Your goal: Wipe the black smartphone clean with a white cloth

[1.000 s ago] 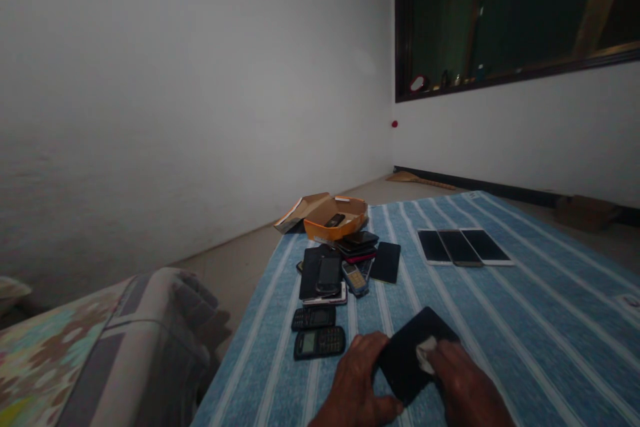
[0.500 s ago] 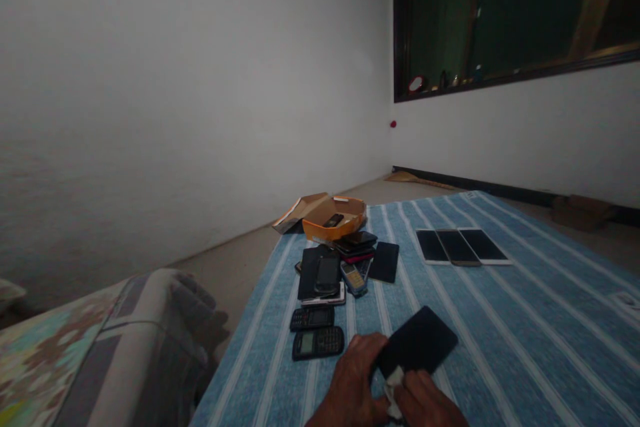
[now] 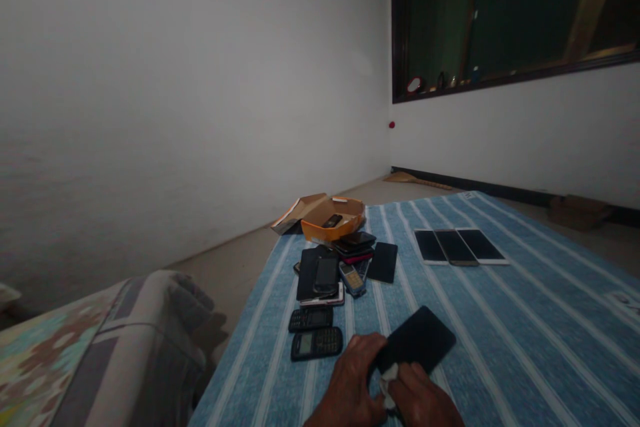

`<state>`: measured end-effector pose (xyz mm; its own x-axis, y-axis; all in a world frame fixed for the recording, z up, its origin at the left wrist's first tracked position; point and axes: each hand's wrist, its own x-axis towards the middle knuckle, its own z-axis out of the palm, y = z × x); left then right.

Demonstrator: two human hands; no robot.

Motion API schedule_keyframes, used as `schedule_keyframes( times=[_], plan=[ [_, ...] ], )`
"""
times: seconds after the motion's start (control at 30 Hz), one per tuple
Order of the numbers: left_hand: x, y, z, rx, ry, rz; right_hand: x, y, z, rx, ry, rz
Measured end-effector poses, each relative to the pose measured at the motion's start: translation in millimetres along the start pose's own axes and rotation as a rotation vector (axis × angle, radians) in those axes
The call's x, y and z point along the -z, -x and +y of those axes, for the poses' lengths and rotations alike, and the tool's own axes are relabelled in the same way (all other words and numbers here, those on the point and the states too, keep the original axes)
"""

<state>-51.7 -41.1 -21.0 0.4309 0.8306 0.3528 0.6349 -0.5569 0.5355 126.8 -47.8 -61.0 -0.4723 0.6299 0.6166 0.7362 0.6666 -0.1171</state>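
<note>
Head view: L hand (image 3: 353,380) steadies a dark slab (image 3: 423,339), near ctr. on striped cloth (image 3: 525,347), thumb and fingers clasping its near-left edge; R hand (image 3: 423,397) pinches white tissue (image 3: 387,381) at its near corner. Wiping looks partway: three phones (image 3: 456,247) lined up far R may be done, w/ phone pile (image 3: 326,275) at L apparently waiting. Slab's flat, black, no marks visible.
</note>
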Motion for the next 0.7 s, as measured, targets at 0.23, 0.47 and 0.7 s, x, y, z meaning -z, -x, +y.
schedule_keyframes(
  times=[0.23,0.47,0.7],
  plan=[
    [-4.1,2.5,-4.5,0.032,-0.003,-0.001,-0.3,-6.0,-1.3,-0.077,-0.024,-0.133],
    [-3.3,-0.2,-0.4,0.008,0.045,0.032,-7.5,-17.1,1.3,-0.086,-0.117,-0.182],
    [-2.4,-1.0,2.8,0.087,0.068,-0.02,-5.4,-10.5,-3.2,-0.142,-0.088,-0.237]
  ],
)
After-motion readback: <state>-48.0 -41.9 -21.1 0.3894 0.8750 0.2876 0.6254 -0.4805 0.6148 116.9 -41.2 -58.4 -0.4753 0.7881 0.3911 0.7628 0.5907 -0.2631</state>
